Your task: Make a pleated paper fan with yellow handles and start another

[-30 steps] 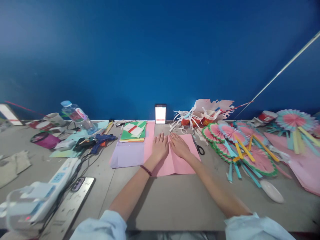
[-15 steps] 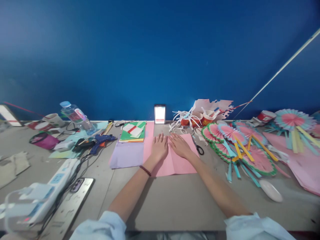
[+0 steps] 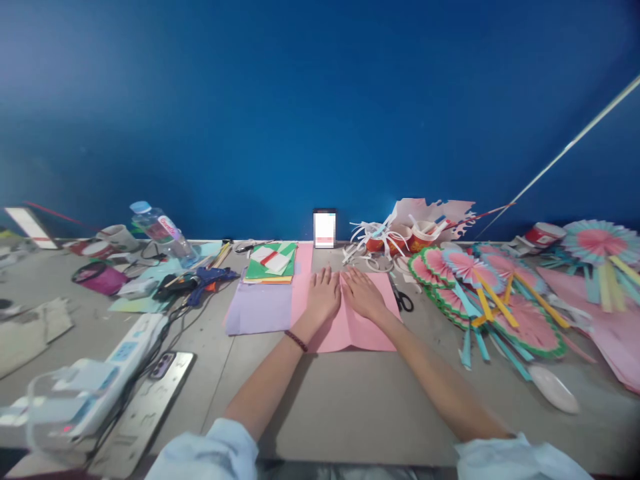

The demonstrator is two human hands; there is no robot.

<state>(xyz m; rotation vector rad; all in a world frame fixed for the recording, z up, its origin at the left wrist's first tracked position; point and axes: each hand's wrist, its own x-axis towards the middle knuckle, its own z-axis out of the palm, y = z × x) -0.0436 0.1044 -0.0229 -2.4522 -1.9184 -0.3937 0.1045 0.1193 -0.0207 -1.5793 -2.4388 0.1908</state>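
Note:
A creased sheet of pink paper (image 3: pixel 334 339) lies on the table in front of me, its middle fold raised a little at the near edge. My left hand (image 3: pixel 324 295) rests flat on it just left of the crease, fingers stretched away from me. On the other side of the crease my right hand (image 3: pixel 364 293) also presses flat, fingers extended. Left of the pink sheet is purple paper (image 3: pixel 260 312), with a stack of green and other coloured paper (image 3: pixel 273 261) on top. Scissors (image 3: pixel 404 301) with black handles lie partly hidden by the sheet's right edge.
On the right are pleated paper fans (image 3: pixel 527 323) with strips and a white computer mouse-like oval (image 3: pixel 554 389). To the left sit a power strip (image 3: pixel 123 357), a phone (image 3: pixel 150 407), a blue glue gun (image 3: pixel 207 280) and a plastic bottle (image 3: pixel 167 233). A lit phone (image 3: pixel 325 230) stands against the wall.
The camera view has shifted slightly, so everything appears a little further right. Both hands stay flat on the pink paper; its centre crease looks slightly more raised at the near edge.

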